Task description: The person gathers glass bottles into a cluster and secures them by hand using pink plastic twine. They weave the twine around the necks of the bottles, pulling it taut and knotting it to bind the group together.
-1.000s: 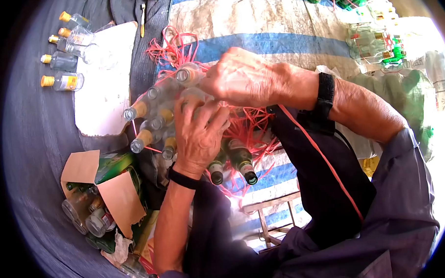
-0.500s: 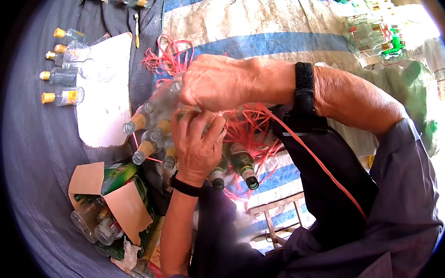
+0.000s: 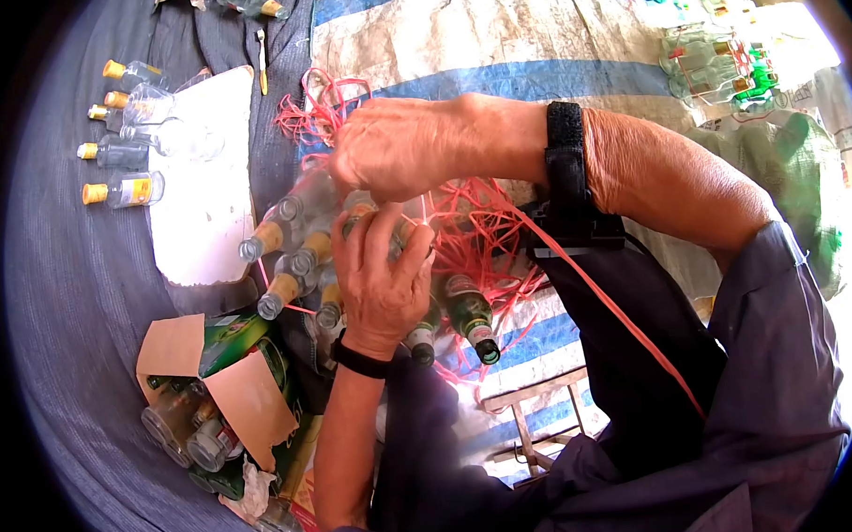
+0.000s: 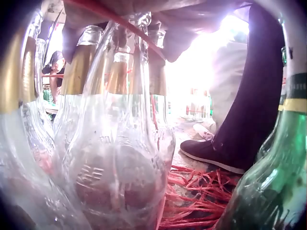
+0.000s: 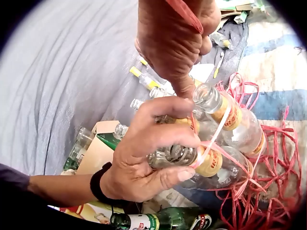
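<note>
So the biggest thing here is the striped sheet [image 3: 493, 38], spread beyond and to the right of the bottle bundle. Next up is the dark grey cloth [image 3: 88, 268], rumpled all along the left side of the bundle. Lying on that cloth, just left of the bundle, is a pale board [image 3: 204, 227] with a torn-looking edge, and some loose clear bottles [image 3: 137, 190] with yellow-orange necks are on and beside it.

The bottle bundle [image 3: 298, 238] itself is a tight group of clear glass ones, upright-ish, right under both hands at the left end of the striped sheet. The open cardboard box [image 3: 252, 403], stuffed with more glass, sits nearer the person and left of the bundle. There's also a wooden frame [image 3: 529, 394] nearer the person, off to the right of it.

Hands now: the right hand [image 3: 394, 150] is over the bundle, fingers curled in tight on pink twine [image 5: 184, 14]. The left hand [image 3: 380, 282] is lower down, thumb and index clamped round the neck of a clear bottle [image 5: 180, 155], with twine looped over that neck too.

Two green bottles [image 3: 470, 316] lie at the bundle's right, toward the person, and a red-pink tangle [image 3: 472, 236] is heaped just past them. Smallest thing is a thin brush-like stick [image 3: 262, 61] beyond the bundle, on the cloth.
</note>
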